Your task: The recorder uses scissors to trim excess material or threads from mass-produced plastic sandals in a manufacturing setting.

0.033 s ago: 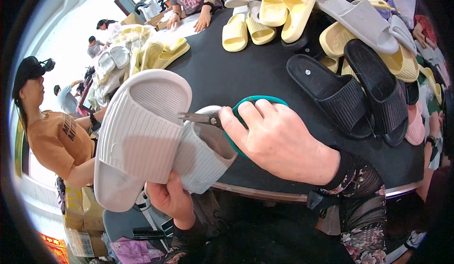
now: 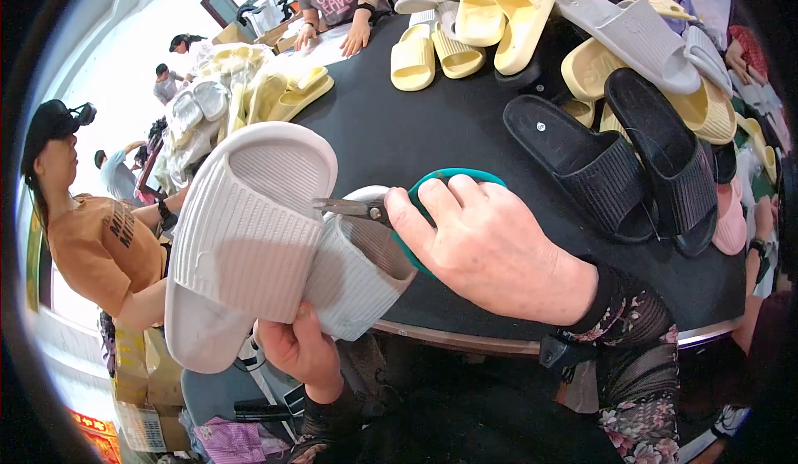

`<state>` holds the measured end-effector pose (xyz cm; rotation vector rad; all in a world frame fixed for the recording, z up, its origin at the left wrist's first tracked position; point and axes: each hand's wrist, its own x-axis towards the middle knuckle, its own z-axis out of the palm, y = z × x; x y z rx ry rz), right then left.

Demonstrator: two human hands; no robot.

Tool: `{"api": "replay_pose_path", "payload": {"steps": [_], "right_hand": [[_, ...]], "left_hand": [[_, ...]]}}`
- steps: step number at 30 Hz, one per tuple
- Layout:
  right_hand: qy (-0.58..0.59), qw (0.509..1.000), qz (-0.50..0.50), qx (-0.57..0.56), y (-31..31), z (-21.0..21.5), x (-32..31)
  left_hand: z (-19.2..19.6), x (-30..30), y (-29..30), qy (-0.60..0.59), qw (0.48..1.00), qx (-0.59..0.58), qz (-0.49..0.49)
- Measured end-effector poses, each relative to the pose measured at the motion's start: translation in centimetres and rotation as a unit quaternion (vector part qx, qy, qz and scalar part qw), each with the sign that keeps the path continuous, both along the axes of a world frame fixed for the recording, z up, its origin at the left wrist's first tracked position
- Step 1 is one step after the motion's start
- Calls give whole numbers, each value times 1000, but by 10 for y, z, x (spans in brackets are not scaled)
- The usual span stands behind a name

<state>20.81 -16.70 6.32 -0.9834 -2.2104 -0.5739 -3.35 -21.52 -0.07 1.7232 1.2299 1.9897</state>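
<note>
Head view: work over a dark, curved-edged table [image 2: 391, 123]

Two pale grey, ribbed, open-toed slides [image 2: 249, 252] are held up at its near left, one overlapping the other. The right hand [image 2: 499, 248] curls round green-handled metal scissors [image 2: 370, 209], tips at the left slide's right rim; contact is unclear. The left hand [image 2: 299, 352], nearer, pinches the slides.

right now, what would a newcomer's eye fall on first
Probably the pale grey ribbed slide sandal held up left of centre in the left hand, overlapping a second grey ribbed slide. Then the teal-handled metal scissors in the right hand, near the centre. Two black ribbed slides stand out at right, beside pale yellow slides.
</note>
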Motion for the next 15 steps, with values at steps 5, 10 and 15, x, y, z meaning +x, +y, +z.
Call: {"api": "replay_pose_path", "payload": {"steps": [5, 10, 15], "right_hand": [[-1, 1000, 7, -4, -2, 2, -1], [-45, 996, 0, -75, -5, 4, -1], [-42, 997, 4, -66, -5, 3, -2]], "left_hand": [[-2, -4, -1, 5, 1000, 1, -8], [-1, -2, -1, 11, 1000, 4, -2], [-1, -1, -2, 15, 1000, -1, 4]]}}
